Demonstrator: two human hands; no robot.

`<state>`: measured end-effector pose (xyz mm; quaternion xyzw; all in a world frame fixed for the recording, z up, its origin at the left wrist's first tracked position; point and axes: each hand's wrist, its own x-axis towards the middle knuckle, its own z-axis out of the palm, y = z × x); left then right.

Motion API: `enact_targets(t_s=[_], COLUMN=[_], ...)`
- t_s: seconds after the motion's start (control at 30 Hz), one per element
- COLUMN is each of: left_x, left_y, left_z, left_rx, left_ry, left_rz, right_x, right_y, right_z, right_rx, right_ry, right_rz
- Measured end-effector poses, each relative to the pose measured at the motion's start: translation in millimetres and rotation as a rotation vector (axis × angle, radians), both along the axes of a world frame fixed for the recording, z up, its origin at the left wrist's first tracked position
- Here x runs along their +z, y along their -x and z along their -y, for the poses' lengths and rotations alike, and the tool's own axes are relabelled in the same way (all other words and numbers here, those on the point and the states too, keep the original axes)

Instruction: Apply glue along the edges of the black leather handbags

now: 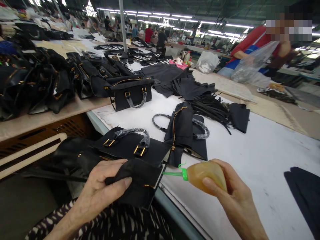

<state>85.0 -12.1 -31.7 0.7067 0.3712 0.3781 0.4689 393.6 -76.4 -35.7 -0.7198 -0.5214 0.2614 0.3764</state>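
1. With the left hand, toward seven o'clock, pinches a folded black panel between thumb and fingers, probably to steady the limp material and present its pale edge sideways.
2. With the right hand, at four o'clock, wraps thumb and fingers around a squeeze bottle of amber liquid, tipped nearly level, apparently to aim across rather than down. Cannot tell how hard.
3. Points the green nozzle toward nine o'clock, right up to the pale edge. Cannot tell whether touching or just short.
4. Rests the near bag at eight o'clock, over the edge of the worktop and seemingly joined to the panel, perhaps to bear its weight. Buckled handle folded back, away from the nozzle.
5. Just below the centre, another bag with handles spread to either side, leaving the zip exposed.
6. At ten o'clock, a third bag, upright, handle hanging forward. At twelve, loose black pieces overlapping, perhaps for easy reach.
7. At two o'clock, across the worktop, a person in red beside clear plastic.
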Motion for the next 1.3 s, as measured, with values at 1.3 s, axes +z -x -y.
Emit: enact_targets(t_s=[1.3], left_x=[0.0], left_y=[-1.4], left_z=[-0.7], left_rx=[0.021], left_ry=[-0.081], left_rz=[0.064], right_x=[14.0], right_y=[24.3], right_z=[12.8], right_rx=[-0.095], right_ry=[0.047], right_rz=[-0.24])
